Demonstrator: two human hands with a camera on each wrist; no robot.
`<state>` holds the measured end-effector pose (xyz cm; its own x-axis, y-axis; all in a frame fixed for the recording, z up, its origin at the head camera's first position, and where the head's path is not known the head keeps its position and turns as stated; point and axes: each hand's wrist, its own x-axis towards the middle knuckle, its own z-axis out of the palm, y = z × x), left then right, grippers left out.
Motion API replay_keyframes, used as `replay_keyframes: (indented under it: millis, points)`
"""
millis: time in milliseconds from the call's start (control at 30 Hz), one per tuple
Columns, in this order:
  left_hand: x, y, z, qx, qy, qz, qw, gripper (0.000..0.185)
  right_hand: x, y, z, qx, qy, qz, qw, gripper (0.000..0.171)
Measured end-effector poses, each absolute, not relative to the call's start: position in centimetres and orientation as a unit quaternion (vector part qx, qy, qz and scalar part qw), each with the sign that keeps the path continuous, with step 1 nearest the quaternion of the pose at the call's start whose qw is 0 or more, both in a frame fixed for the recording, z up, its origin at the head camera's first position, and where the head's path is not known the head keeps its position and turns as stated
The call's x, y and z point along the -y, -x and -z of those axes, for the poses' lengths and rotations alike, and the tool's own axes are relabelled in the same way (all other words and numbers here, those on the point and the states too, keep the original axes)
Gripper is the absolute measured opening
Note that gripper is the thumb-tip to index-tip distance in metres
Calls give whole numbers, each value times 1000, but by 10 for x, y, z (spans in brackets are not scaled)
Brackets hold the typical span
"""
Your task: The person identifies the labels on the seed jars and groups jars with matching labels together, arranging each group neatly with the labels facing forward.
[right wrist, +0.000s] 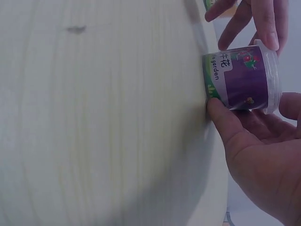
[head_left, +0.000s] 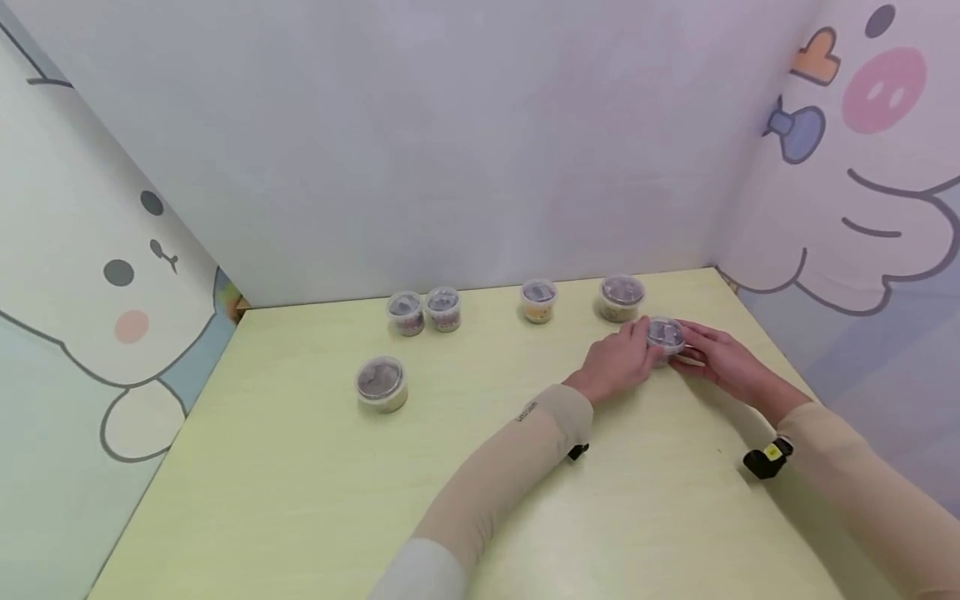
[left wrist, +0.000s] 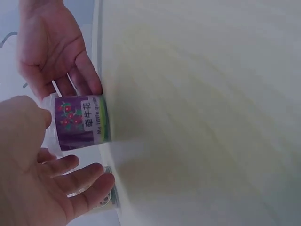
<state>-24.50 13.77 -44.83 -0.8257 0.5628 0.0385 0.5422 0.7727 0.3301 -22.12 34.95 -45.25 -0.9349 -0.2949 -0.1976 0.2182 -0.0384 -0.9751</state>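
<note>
The lidded purple-labelled cup (right wrist: 249,87) is approached from its left by the left hand (head_left: 617,365), whose thumb is rested at the lid's rim while its other fingers are spread loosely, not wrapped round. The cup is positioned between the hands, near the right edge of the table (head_left: 285,483), toward its back right corner; whether its base is touching the surface cannot be told. On the right, it is lightly gripped by the right hand (head_left: 727,362), fingers curved to its wall and thumb at the lid. It is best steadied by the wall, with even pressure from both sides and the base level.

Farther left, a wide tub (head_left: 381,387) is set well apart from the rest. Along the back edge, two small cups (head_left: 444,310) are placed side by side, followed by an orange-labelled cup (head_left: 538,302) and a second wide tub (head_left: 621,300). Leftward room is limited by this last tub, seen just behind the left fingers, which could easily be nudged.
</note>
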Motion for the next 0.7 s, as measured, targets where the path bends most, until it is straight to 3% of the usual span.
replay_keyframes:
  millis: [267,500,700]
  points:
    - [-144,244,439,-955,-255,-143,59,55,-349,224,454,-669,19,720,182,54]
    - [-146,243,436,-956,-236,-158,73,55,-351,223,454,-653,27,733,187,35]
    - [-146,242,437,-957,-231,-158,74,55,-351,224,456,-660,12,726,192,49]
